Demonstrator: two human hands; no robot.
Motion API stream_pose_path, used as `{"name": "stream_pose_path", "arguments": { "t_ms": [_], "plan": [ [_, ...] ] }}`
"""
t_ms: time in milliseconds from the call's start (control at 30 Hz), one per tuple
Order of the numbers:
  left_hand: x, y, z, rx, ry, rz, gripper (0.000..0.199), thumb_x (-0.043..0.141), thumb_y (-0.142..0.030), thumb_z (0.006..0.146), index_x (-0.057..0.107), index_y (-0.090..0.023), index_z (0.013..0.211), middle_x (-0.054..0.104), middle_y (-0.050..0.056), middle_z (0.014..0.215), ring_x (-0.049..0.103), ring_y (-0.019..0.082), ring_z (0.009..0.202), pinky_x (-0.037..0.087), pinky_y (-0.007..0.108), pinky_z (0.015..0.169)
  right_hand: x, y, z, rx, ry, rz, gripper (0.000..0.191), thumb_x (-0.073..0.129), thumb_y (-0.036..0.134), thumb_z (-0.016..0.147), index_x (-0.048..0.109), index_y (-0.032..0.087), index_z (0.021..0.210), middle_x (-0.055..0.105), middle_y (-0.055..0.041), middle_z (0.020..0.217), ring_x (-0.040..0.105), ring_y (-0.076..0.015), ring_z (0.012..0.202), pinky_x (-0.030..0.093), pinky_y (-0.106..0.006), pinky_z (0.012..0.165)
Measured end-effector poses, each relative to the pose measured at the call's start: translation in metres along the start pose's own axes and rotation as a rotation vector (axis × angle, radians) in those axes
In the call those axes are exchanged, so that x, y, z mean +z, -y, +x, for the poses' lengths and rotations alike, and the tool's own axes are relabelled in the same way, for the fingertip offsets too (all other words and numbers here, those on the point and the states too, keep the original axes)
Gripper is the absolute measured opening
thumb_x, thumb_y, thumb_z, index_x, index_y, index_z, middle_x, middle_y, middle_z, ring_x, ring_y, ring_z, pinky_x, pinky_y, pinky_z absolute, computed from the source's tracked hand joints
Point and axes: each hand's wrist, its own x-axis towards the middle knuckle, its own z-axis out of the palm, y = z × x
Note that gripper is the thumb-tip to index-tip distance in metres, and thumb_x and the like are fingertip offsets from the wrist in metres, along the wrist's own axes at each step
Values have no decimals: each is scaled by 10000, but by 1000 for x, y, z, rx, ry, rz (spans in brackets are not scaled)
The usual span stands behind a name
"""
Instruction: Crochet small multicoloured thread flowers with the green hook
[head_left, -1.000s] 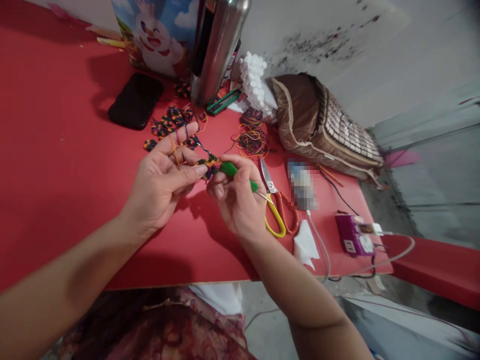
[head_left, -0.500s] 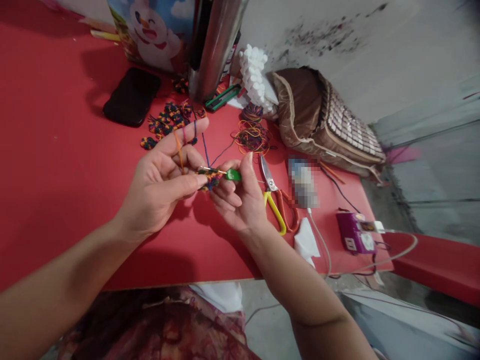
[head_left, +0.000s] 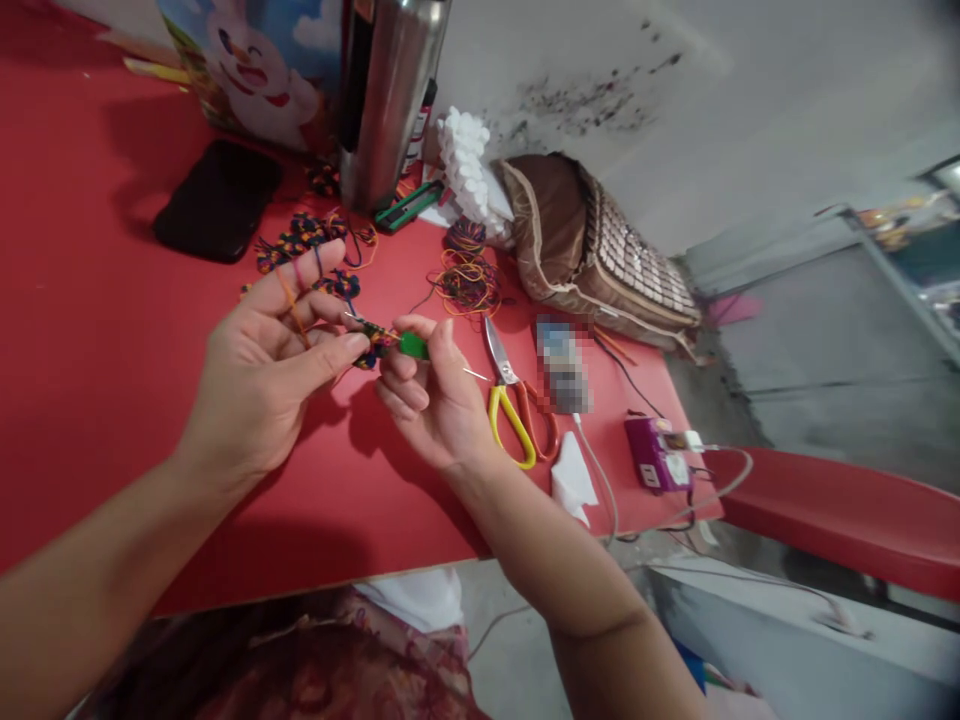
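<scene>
The left hand [head_left: 251, 390] pinches a small crochet piece [head_left: 366, 356] between thumb and fingers, just left of the right hand, its forefinger raised with yarn [head_left: 289, 292] wound round it. The right hand [head_left: 439, 405] is closed about the green handle of a hook [head_left: 413, 346], whose metal shaft reaches to the piece. Scissors [head_left: 512, 405] lie just right of the right hand; a yarn tangle [head_left: 469, 285] lies beyond it. Farther right, a purple box [head_left: 646, 455] carries pale labels too small to read.
</scene>
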Motion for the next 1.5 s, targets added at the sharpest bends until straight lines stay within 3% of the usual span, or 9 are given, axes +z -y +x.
{"name": "stream_pose_path", "arguments": {
  "t_ms": [267, 700, 833, 967, 1067, 1167, 1267, 1333, 1500],
  "plan": [
    [4, -10, -2, -207, 69, -104, 488, 955, -54, 686, 827, -220, 1126, 746, -56, 765, 565, 62, 539, 474, 193, 499, -10, 0, 6, 106, 31, 100, 448, 532, 493, 1170, 798, 217, 939, 411, 92, 645, 231, -48, 463, 333, -90, 416],
    [3, -14, -6, -180, 149, 22, 514, 987, -71, 699, 826, -212, 1167, 717, -63, 778, 581, 57, 540, 488, 202, 498, -15, 6, 10, 104, 101, 97, 505, 544, 511, 1166, 764, 199, 835, 366, 117, 570, 185, -34, 411, 296, -101, 368],
    [1, -16, -4, -246, 202, 16, 414, 939, -57, 731, 819, -220, 1093, 693, -52, 769, 583, 70, 543, 489, 192, 479, -18, 7, 7, 59, 151, 25, 372, 646, 448, 1112, 769, 203, 860, 410, 117, 557, 221, -30, 395, 303, -122, 372],
    [-3, -18, 0, -333, 221, -51, 468, 898, -10, 717, 821, -178, 1147, 688, -40, 772, 599, 66, 573, 520, 155, 519, -23, 11, 2, -45, 266, -140, 225, 857, 438, 930, 785, 229, 892, 514, 104, 588, 288, -35, 401, 314, -156, 376],
    [-7, -19, 3, -398, 250, -63, 499, 888, 0, 718, 825, -161, 1185, 689, -36, 762, 613, 67, 585, 550, 151, 567, -23, 16, -2, -245, 219, -373, 247, 887, 492, 902, 808, 258, 899, 608, 55, 680, 402, -67, 453, 403, -221, 426],
    [-9, -22, 4, -448, 276, -55, 490, 881, 11, 713, 835, -163, 1168, 721, -15, 782, 654, 84, 629, 568, 160, 608, -20, 23, -10, -504, 165, -671, 211, 834, 510, 955, 879, 307, 990, 715, -30, 872, 605, -154, 667, 571, -335, 626],
    [-10, -23, 6, -494, 292, -34, 508, 880, 18, 692, 842, -171, 1162, 754, 9, 827, 693, 98, 676, 590, 173, 659, -17, 27, -19, -579, 191, -935, 227, 756, 494, 1018, 908, 342, 1088, 701, -46, 830, 663, -225, 835, 612, -422, 837],
    [-11, -23, 6, -502, 316, -25, 530, 893, 2, 678, 842, -171, 1177, 745, 4, 816, 674, 89, 644, 569, 165, 625, -16, 27, -23, -517, 169, -959, 225, 749, 493, 1030, 902, 344, 1098, 697, -26, 808, 623, -195, 735, 594, -399, 780],
    [-11, -22, 7, -479, 322, -11, 562, 920, -4, 660, 825, -166, 1189, 695, -29, 752, 618, 65, 578, 501, 138, 543, -18, 16, -18, -432, 125, -647, 319, 825, 605, 943, 835, 287, 963, 577, 37, 629, 455, -130, 505, 431, -293, 496]
  ]
}}
